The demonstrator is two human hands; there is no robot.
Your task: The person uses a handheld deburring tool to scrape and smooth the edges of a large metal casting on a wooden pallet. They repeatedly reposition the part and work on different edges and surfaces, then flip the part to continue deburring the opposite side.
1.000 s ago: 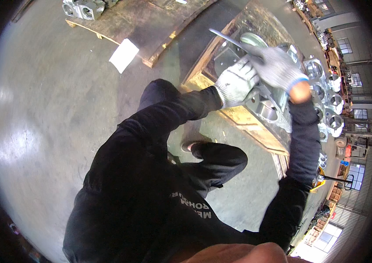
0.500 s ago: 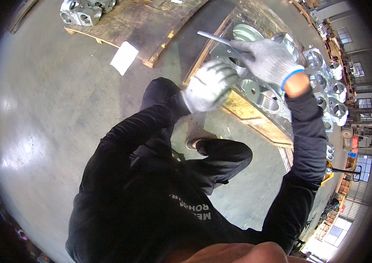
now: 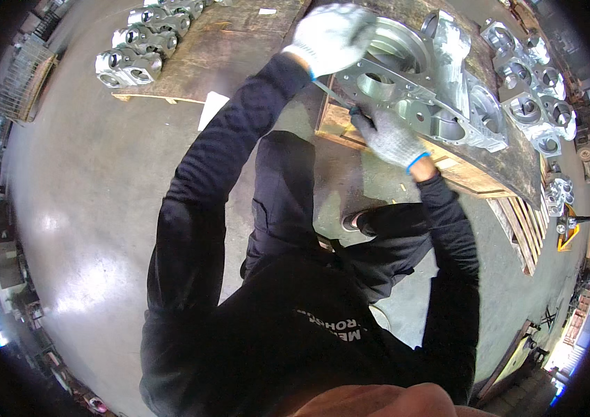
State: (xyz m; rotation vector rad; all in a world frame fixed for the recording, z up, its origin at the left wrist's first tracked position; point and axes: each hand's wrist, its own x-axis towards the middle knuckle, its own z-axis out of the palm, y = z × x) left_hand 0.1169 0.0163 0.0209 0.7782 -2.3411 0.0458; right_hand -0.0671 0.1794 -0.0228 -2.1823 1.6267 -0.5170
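Note:
A large silvery machined metal casting point(image 3: 416, 94) with round bores lies on a wooden pallet to my front right. At its near left edge, my right hand point(image 3: 391, 135), in a grey knit glove, is closed on a thin, flat metal tool point(image 3: 333, 92) like a file. The tool's blade points up and left, toward the casting's corner. My left hand point(image 3: 333, 40), in a white-looking glove, is over the casting's far left corner, beside a big round opening. Its fingers are smeared by motion, so whether they touch the metal is unclear.
Several similar castings stand on a wooden pallet point(image 3: 204, 62) at the far left, and more castings point(image 3: 528, 90) are on the right. White paper point(image 3: 213, 110) lies at the left pallet's edge. A slatted pallet point(image 3: 521, 233) and a yellow pallet jack point(image 3: 568, 233) stand farther right.
My left hand has moved up and away to the casting's far left corner. My right hand has come lower and nearer with the tool. The view has shifted, showing more of the casting.

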